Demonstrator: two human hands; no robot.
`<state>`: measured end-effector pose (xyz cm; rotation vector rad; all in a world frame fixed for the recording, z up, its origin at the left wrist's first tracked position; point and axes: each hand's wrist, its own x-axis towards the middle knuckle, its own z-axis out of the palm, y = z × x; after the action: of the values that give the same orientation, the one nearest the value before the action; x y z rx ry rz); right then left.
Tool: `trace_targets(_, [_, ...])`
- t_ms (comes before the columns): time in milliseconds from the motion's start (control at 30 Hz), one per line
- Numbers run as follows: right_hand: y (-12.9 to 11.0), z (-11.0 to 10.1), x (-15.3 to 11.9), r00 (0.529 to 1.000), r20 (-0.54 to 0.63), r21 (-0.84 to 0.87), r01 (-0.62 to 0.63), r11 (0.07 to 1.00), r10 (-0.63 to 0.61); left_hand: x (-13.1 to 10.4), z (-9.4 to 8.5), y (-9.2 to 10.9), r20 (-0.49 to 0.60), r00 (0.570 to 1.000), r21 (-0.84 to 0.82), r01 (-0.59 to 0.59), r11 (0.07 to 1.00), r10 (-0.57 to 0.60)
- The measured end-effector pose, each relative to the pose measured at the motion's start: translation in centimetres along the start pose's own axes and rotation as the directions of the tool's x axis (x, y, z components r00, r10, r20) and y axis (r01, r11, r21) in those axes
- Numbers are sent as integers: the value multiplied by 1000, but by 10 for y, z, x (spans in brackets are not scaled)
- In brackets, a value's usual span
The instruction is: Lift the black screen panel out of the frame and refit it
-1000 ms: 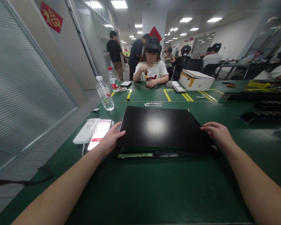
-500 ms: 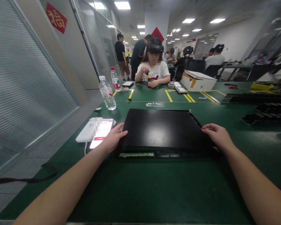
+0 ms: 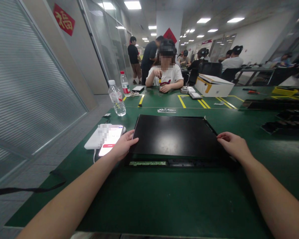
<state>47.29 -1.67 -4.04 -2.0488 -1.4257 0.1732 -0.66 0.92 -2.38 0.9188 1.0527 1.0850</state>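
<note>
A flat black screen panel (image 3: 174, 136) lies over a dark frame on the green table (image 3: 164, 199). Along the frame's near edge a green circuit strip (image 3: 147, 163) shows. My left hand (image 3: 124, 145) grips the panel's left edge, its thumb on top and its other fingers partly hidden beneath. At the right edge my right hand (image 3: 233, 144) pinches the panel between thumb and fingers. The panel's near edge sits slightly apart from the frame's near strip.
Left of the panel are a lit phone (image 3: 111, 141), a white box (image 3: 94, 136) and two water bottles (image 3: 117, 101). A person (image 3: 165, 73) works across the table. A white carton (image 3: 214, 85) stands at the back, with dark parts (image 3: 286, 121) at the right.
The view has shifted slightly, so everything sits a little further right in the picture. Both hands keep their hold on the panel. The person opposite has moved the hands a little.
</note>
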Motion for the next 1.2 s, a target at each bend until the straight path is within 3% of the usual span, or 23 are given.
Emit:
trace_targets(300, [2,0,1,999,9,-52,42,998,-41,1,1,-2,-4,1000,-7,-3,1000,3])
trace_targets(933, [6,-3,4,1000,19,20,3,1000,-4,1,1,-6,-25,998,-15,-62,998,62])
trace_targets(1200, [6,-5,7,993,89,21,-81,996,79,0,2,-6,-39,996,5,-76,997,76])
